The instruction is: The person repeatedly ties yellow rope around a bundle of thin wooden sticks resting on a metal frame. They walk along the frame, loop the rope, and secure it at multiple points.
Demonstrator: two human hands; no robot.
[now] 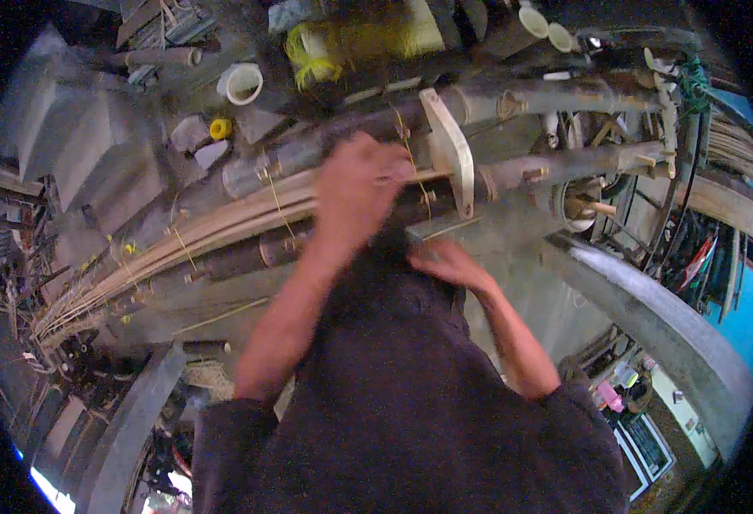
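Observation:
My left hand is over a bundle of long, pale wooden or bamboo strips. Its fingers look curled, but motion blurs them, and what they may hold is hidden. Just right of it a flat pale wooden piece stands across two long round poles. Yellow cords cross the strips at several places. Close to my body, below the wooden piece, my right hand has its fingers loosely stretched out. A thin stick lies just beyond that hand, and I see nothing in its fingers.
Beyond the poles are a white container, a yellow roll and tangled yellow cord. A thick grey beam slants down the right side. Another grey beam stands at lower left. Green cord wraps a post at far right.

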